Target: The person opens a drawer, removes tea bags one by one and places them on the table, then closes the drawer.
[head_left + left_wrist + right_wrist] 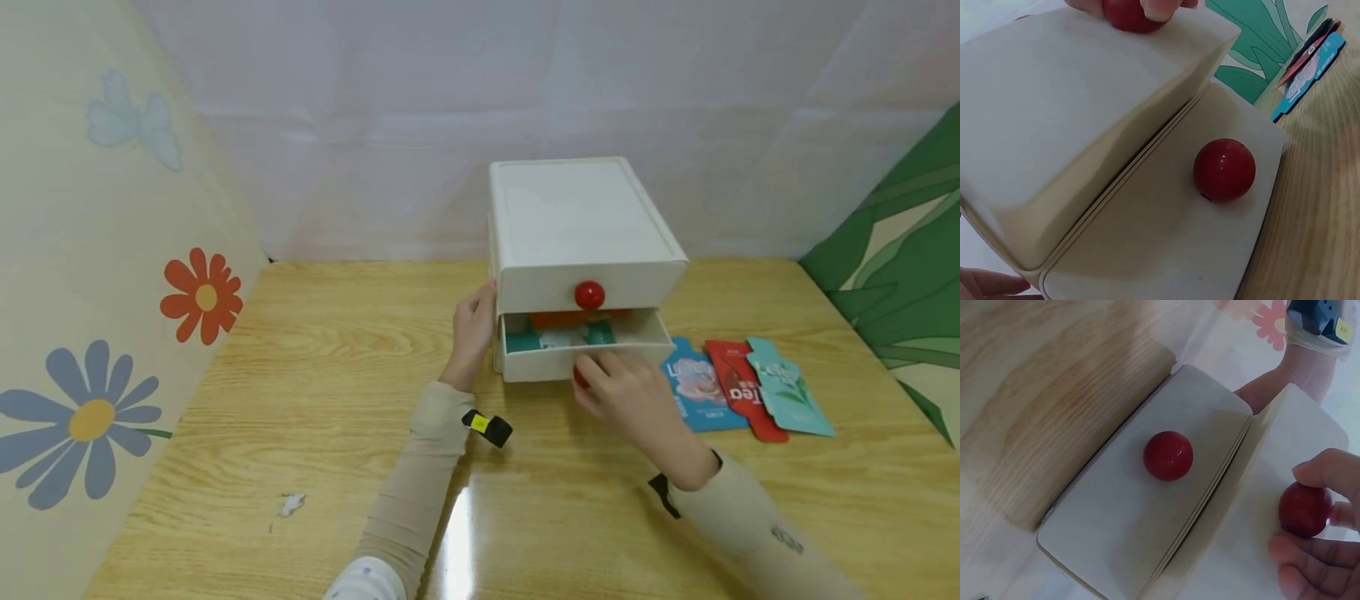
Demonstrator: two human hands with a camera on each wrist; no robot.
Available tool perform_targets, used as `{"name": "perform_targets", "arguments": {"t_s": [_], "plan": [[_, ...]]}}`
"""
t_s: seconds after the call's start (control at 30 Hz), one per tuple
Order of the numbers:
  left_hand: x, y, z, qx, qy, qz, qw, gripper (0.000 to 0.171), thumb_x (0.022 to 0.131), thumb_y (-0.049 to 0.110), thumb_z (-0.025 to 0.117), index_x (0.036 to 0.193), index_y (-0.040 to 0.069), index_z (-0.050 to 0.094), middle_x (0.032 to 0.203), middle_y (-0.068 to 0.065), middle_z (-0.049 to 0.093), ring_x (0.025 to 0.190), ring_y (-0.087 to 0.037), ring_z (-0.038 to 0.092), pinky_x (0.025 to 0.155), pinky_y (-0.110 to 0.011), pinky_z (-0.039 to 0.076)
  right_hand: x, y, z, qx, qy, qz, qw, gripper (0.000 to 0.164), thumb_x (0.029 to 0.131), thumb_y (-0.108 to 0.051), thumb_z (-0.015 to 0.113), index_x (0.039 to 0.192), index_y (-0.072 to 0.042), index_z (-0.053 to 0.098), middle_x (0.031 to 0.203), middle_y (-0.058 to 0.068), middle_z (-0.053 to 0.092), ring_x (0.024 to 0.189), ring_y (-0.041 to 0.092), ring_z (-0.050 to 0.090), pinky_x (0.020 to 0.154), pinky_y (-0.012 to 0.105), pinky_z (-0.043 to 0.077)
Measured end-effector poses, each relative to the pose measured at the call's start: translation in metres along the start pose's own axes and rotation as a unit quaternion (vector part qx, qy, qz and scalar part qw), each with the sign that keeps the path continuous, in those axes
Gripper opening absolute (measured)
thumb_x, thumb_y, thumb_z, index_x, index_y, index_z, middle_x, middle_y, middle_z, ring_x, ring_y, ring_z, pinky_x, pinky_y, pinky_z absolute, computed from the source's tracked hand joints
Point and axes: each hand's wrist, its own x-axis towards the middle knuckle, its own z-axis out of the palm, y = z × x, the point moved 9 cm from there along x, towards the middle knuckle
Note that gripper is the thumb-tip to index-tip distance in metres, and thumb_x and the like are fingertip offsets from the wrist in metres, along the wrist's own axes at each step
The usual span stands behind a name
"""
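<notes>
A white two-drawer box [585,208] stands on the table with a red knob [590,295] on its upper drawer. In the head view the lower drawer [551,364] is pulled out, showing green, white and orange packets inside. My right hand [626,400] pinches that drawer's red knob, mostly covered by the fingers. My left hand [472,333] rests against the box's left side, its fingertips partly hidden. Both wrist views show the right fingers round a red knob [1305,509] on a front that stands out; another red knob [1224,170] sits untouched on the front set further back.
Right of the box lie a blue packet [705,387], a red packet [742,387] and a light green packet [791,387], overlapping. A small white patch [292,504] marks the wooden table [337,358] at left. Painted panels stand at both sides, with white cloth behind.
</notes>
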Motion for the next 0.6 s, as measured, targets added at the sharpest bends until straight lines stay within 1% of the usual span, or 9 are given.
{"name": "perform_targets", "arguments": {"t_s": [0.07,0.13,0.23,0.37,0.6], "plan": [[0.0,0.001,0.0,0.0,0.0,0.003,1.0,0.047,0.092,0.045,0.045,0.116,0.01,0.063,0.11,-0.005,0.062,0.099,-0.016,0.055,0.086,-0.032,0.044,-0.002,-0.002,-0.002,0.0,0.006,-0.002,1.0,0.015,0.081,-0.016,0.053,0.084,-0.001,0.055,0.066,0.011,0.051,0.046,0.021,0.041,0.036,0.026,0.03],[0.0,0.001,0.0,0.001,0.001,0.005,1.0,0.046,0.092,0.045,0.045,0.116,0.009,0.063,0.11,-0.006,0.062,0.099,-0.016,0.055,0.086,-0.032,0.044,-0.003,-0.004,-0.004,-0.001,0.012,-0.005,1.0,0.022,0.087,-0.019,0.044,0.085,-0.001,0.055,0.066,0.012,0.052,0.045,0.021,0.041,0.035,0.026,0.029],[-0.001,0.002,0.0,0.002,0.0,0.009,1.0,0.047,0.092,0.045,0.045,0.118,0.01,0.062,0.113,-0.006,0.062,0.101,-0.016,0.054,0.087,-0.032,0.043,-0.006,-0.006,-0.006,0.0,0.014,-0.007,1.0,0.031,0.092,-0.023,0.035,0.085,-0.001,0.056,0.067,0.012,0.053,0.045,0.021,0.042,0.035,0.026,0.029],[-0.001,0.003,-0.001,0.002,0.004,0.015,0.9999,0.047,0.092,0.044,0.045,0.119,0.01,0.061,0.114,-0.007,0.061,0.101,-0.017,0.055,0.087,-0.031,0.044,-0.008,-0.009,-0.007,0.005,0.009,-0.008,1.0,0.035,0.092,-0.025,0.033,0.086,0.0,0.057,0.069,0.013,0.055,0.046,0.021,0.043,0.036,0.026,0.03],[-0.001,0.005,-0.001,-0.003,0.015,0.025,0.9996,0.045,0.092,0.041,0.047,0.118,0.007,0.062,0.115,-0.009,0.061,0.099,-0.018,0.056,0.085,-0.031,0.045,-0.011,-0.014,-0.012,0.003,0.015,-0.013,1.0,0.04,0.095,-0.027,0.03,0.085,-0.001,0.058,0.07,0.013,0.057,0.048,0.023,0.047,0.035,0.028,0.033]]}}
